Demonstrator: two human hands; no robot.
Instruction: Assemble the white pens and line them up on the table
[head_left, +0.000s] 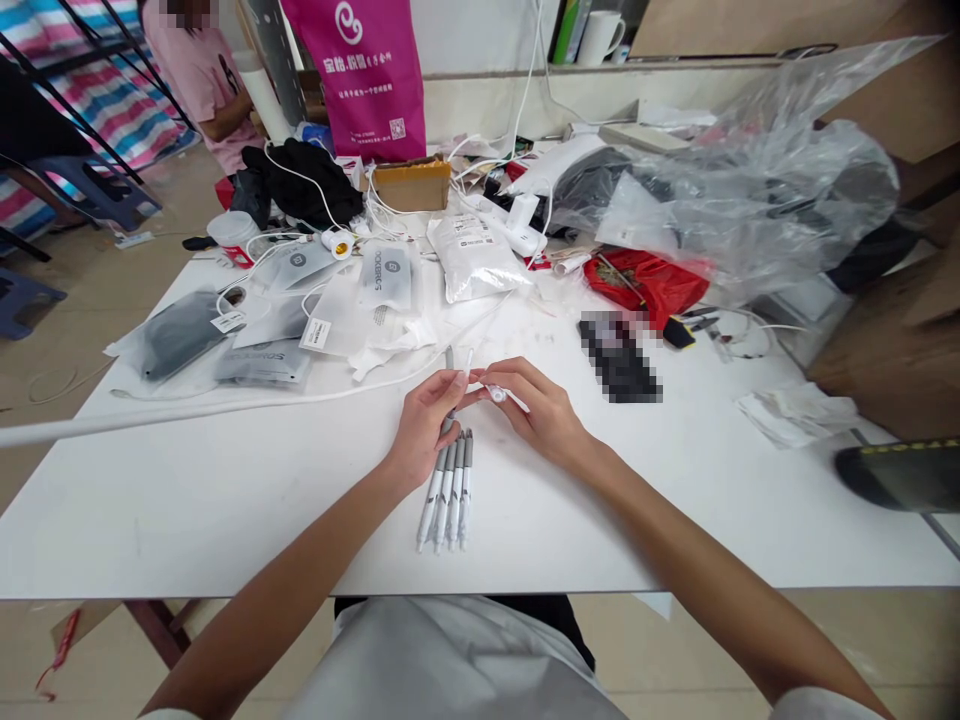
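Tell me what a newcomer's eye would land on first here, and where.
Probably the big magenta bag standing at the back of the white table, left of centre. Next, the crumpled red plastic bag farther right, beside a mass of clear plastic. Then, mid-table, the left hand and right hand, close together just beyond a row of grey-and-white pens.

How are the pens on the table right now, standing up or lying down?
Lying down: the pens rest side by side, their barrels stretched along the white table.
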